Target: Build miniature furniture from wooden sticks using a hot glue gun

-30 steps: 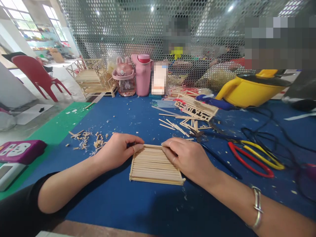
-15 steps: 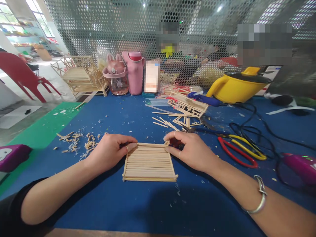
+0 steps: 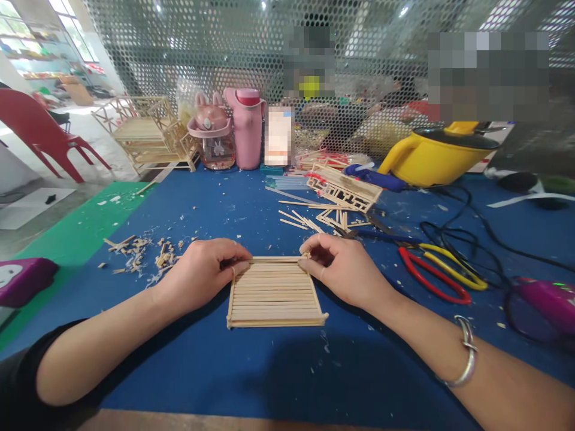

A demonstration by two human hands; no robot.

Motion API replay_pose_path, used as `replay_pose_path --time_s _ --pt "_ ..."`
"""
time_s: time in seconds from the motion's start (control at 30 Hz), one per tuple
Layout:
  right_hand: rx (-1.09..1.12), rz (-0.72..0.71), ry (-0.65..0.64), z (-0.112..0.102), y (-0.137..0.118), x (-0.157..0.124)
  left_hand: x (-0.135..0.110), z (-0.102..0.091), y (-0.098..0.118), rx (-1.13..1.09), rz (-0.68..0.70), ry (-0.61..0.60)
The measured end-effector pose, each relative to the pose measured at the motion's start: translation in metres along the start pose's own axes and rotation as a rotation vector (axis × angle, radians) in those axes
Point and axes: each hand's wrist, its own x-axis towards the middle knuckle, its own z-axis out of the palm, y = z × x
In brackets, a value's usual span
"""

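Observation:
A flat panel of thin wooden sticks (image 3: 276, 293) lies on the blue tabletop in front of me, its sticks running side to side within a stick frame. My left hand (image 3: 211, 263) pinches the panel's far left corner between thumb and fingers. At the far right corner, my right hand (image 3: 335, 263) grips the panel the same way. Both hands are closed on its far edge, where a stick spans between them. The fingertips partly hide those two corners.
Wood scraps (image 3: 166, 254) lie left, loose sticks (image 3: 336, 216) and a small stick model (image 3: 345, 187) beyond. Red-and-yellow-handled pliers (image 3: 433, 275), black cables (image 3: 467, 233) and a yellow pot (image 3: 438, 158) stand right. A pink bottle (image 3: 248, 131) and larger stick model (image 3: 148, 134) stand behind.
Both hands keep hold of the panel's far corners. The whole view has shifted slightly; hands and panel show almost no other movement.

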Motion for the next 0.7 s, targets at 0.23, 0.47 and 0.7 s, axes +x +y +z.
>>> replay_pose_path --time_s 0.23,0.47,0.7 --pt "-0.020 -0.025 0.009 0.0026 0.0017 0.0016 -0.0001 0.0025 -0.0012 0.008 -0.013 0.033" --pt "-0.104 -0.174 -0.003 -0.0001 0.0033 0.0009 -0.0020 -0.0013 0.0018 -0.072 -0.146 -0.018" --pt "-0.164 -0.350 -0.048 -0.0006 0.0006 0.0007 -0.0026 -0.0044 0.0033 -0.112 -0.161 -0.061"
